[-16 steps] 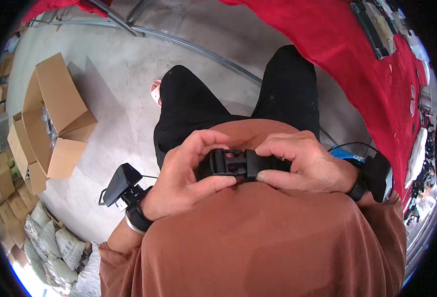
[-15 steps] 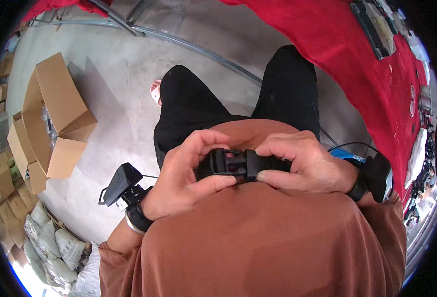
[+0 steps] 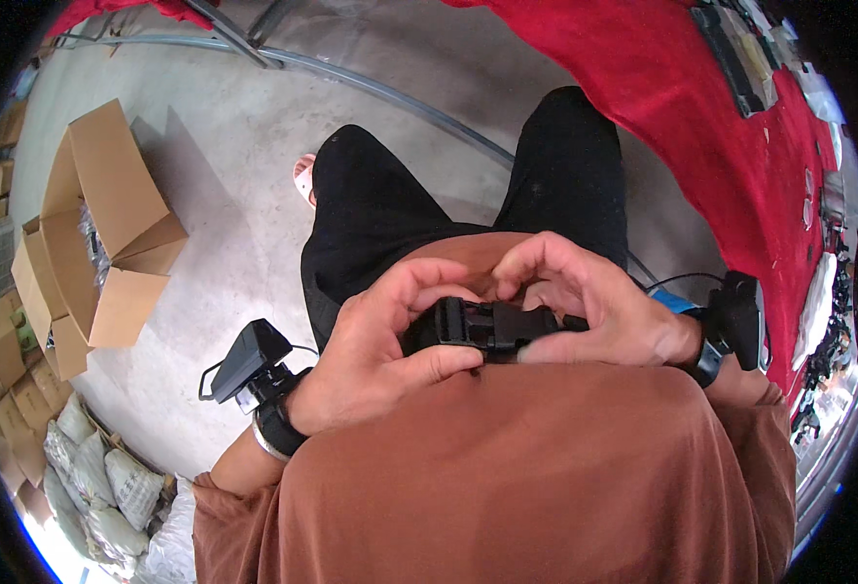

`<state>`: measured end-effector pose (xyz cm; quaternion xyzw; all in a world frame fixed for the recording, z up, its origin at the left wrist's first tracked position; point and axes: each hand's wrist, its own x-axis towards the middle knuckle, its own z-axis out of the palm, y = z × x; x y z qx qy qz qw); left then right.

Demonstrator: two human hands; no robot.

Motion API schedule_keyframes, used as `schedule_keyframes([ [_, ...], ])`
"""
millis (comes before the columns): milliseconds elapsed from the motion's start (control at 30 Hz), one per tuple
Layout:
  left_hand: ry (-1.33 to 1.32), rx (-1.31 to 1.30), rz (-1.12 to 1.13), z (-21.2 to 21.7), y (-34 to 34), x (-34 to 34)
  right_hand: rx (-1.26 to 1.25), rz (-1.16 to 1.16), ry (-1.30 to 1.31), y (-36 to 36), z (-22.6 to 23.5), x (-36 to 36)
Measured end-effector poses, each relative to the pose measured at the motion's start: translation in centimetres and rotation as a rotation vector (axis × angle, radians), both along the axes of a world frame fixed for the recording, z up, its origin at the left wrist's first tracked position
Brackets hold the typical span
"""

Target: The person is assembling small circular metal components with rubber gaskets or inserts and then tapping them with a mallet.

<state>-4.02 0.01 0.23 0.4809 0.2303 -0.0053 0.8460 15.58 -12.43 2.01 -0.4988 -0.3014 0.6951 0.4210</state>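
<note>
Squarely between both hands: a black buckle above crowded surroundings

Thumb and fingers of the left hand [image 3: 375,331] grip the left end of the black plastic buckle [image 3: 497,326], which lies crosswise at the front of the brown shirt [image 3: 497,467]. The right hand [image 3: 609,302] is curved around the other end, thumb along the lower edge and fingers arched above; the thumb is blurred, so I cannot tell how firmly it holds. Fingers cover parts of both ends of the buckle.

Each wrist carries a bulky black device — the left device [image 3: 254,355] jutting outward over the floor, the right device [image 3: 737,316] close to the red cloth [image 3: 662,117]. Beyond the hands, legs in black trousers [image 3: 380,195] spread over the grey floor [image 3: 234,204], with a light sandal [image 3: 304,180] showing beside one knee.

Farther left stands an open cardboard box [image 3: 123,185], flaps splayed, clear plastic inside; past it are stacked cartons [image 3: 6,350] and pale sacks [image 3: 89,467]. A metal bar [image 3: 380,90] crosses ahead of the knees — toward the red cloth, which drapes along the right, with a bunched white cloth [image 3: 818,302] near its outer edge.
</note>
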Motion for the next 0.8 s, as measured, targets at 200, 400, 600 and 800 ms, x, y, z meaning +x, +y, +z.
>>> schedule_keyframes([
  [200,-0.069,0.071,-0.010,0.4,-0.3,0.7,-0.093,-0.222,-0.064,0.9,0.0,-2.3],
  [400,-0.066,0.350,-0.115,0.4,-0.6,0.8,0.023,-0.226,-0.433,1.4,-1.1,-4.1],
  [600,-0.039,-0.004,-0.062,0.9,0.5,-0.9,0.024,-0.029,-0.525,2.0,0.9,-2.3],
  [800,0.388,-0.004,0.262,-0.6,2.8,-8.4,-0.179,-0.180,-0.738,-4.8,-0.4,4.5],
])
